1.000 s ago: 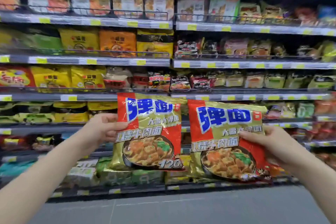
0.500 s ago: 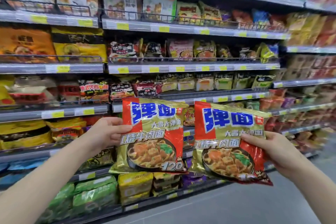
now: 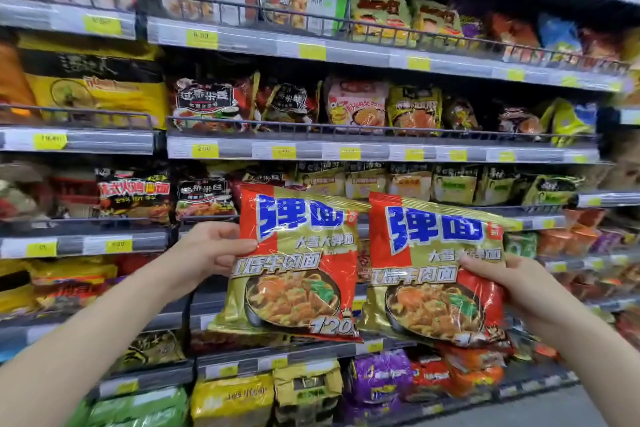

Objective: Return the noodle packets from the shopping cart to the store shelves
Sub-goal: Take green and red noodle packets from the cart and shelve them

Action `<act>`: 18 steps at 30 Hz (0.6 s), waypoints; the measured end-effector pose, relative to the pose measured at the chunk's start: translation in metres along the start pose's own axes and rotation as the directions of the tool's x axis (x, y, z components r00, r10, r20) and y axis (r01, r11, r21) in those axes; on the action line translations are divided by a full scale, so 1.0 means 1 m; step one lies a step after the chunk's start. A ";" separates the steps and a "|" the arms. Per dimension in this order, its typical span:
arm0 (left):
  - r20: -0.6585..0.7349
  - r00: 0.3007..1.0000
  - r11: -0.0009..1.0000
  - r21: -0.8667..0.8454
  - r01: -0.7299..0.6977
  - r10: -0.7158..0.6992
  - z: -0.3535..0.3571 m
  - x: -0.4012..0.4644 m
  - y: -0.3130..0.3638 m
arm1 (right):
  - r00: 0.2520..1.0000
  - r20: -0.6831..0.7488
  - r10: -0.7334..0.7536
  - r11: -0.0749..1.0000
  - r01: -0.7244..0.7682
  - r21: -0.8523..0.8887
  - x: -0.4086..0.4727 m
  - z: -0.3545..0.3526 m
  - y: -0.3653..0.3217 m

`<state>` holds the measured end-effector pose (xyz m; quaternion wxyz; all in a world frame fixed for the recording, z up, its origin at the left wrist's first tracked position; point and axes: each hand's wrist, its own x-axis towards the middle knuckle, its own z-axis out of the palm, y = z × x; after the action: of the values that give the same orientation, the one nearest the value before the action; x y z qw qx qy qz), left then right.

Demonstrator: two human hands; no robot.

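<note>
1. The left hand [image 3: 207,253] is clamping the left edge of the left packet [image 3: 294,263], thumb lying on the front, fingers behind
2. The right hand [image 3: 502,284] is gripping the right edge of the right packet [image 3: 429,274] the same way, thumb across its front
3. Both packets are being held up side by side in front of the shelves [image 3: 346,152], upright and slightly tilted, the right one's edge lapping just over the left one
4. Each packet is showing big blue characters "弹面" on red and gold, a smaller line "红烧牛肉面" in the middle, and a bowl of noodles pictured below; "120" is reading at the left packet's lower corner
5. Yellow price tags [image 3: 204,151] are lining the shelf rails; one is reading roughly "2.00", the others are blurring out
6. A black shelf pack [image 3: 204,100] is bearing "过桥米线"
7. Compared with half a second ago, the view is sitting closer to the shelves and turned further right, so the packets are appearing larger; both grips are staying unchanged
</note>
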<state>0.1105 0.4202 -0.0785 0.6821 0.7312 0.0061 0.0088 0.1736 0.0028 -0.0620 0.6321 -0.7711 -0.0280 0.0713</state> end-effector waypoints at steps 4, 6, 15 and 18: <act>-0.006 1.000 1.000 0.019 -0.010 0.010 -0.007 0.041 0.001 | 1.000 0.024 0.004 1.000 -0.005 0.027 0.054 -0.002 0.001; -0.015 1.000 1.000 0.031 -0.006 0.006 -0.010 0.059 -0.001 | 0.999 0.034 0.013 0.999 -0.014 0.030 0.075 -0.003 0.004; -0.041 0.999 0.998 0.044 0.034 -0.032 -0.007 0.115 -0.045 | 0.987 0.119 0.111 0.993 -0.114 0.021 0.161 0.012 0.035; -0.059 0.998 0.998 0.052 0.036 -0.033 -0.005 0.131 -0.073 | 0.980 0.154 0.124 0.992 -0.128 0.015 0.191 0.023 0.062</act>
<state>0.2413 0.4334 -0.1506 0.6620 0.7483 0.0385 0.0181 0.3562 0.0385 -0.1412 0.6317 -0.7558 -0.0266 0.1703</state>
